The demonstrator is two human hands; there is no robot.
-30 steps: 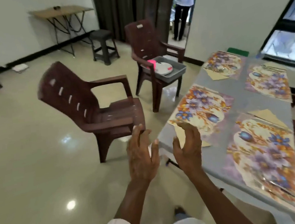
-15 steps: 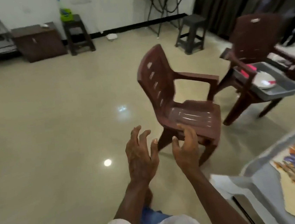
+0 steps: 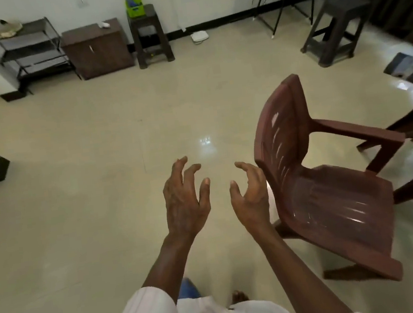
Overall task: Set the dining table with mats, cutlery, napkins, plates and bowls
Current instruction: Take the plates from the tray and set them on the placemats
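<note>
While holding left hand [image 3: 185, 205] and right hand [image 3: 252, 198] empty, fingers loosely spread, seek unseen tableware beyond chair [image 3: 333, 193] at 3 o'clock; lead right-handed.

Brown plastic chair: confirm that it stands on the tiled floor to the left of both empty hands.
Wrong side. The head view shows the brown plastic chair standing on the tiled floor to the right of both empty hands, next to the right hand; the left hand is farther from it.
</note>
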